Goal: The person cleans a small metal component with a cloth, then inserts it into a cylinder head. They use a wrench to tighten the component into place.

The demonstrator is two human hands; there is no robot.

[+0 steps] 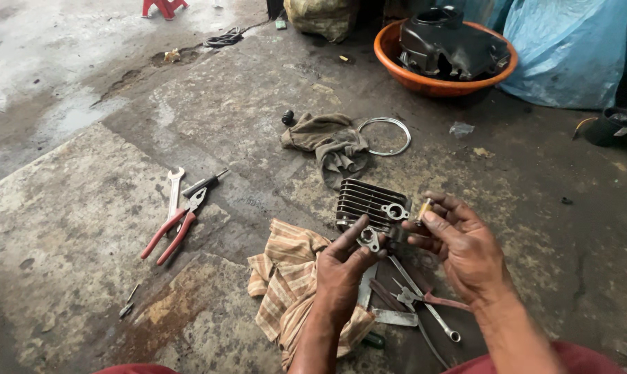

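Small metal bracket piece (369, 239), silvery with a round hole, sits pinched in the fingertips of the left hand (341, 273), held up just above the floor and right in front of the finned engine cylinder (372, 206). The right hand (466, 249) is close beside it, thumb and forefinger pinching a little brass-coloured part (424, 208), other fingers curled loosely; the two hands nearly touch at the fingertips. The cylinder rests on the concrete floor (85, 228), its near edge against a striped rag (285, 291) that spreads out under the left wrist. Under the right hand there's a clutter of tools: a spanner (427, 305), small pliers with reddish grips (424, 298) and a flat metal strip (393, 317), so not much free room there. Off to the left, well apart, lie red-handled pliers (171, 235), an open-end wrench (175, 187) and a black-handled screwdriver (206, 183), with bare floor between them and the rag. Beyond the cylinder are a crumpled grey cloth (330, 142) and a wire ring (386, 136), then an orange basin (396, 66) holding a black plastic cover (452, 45).
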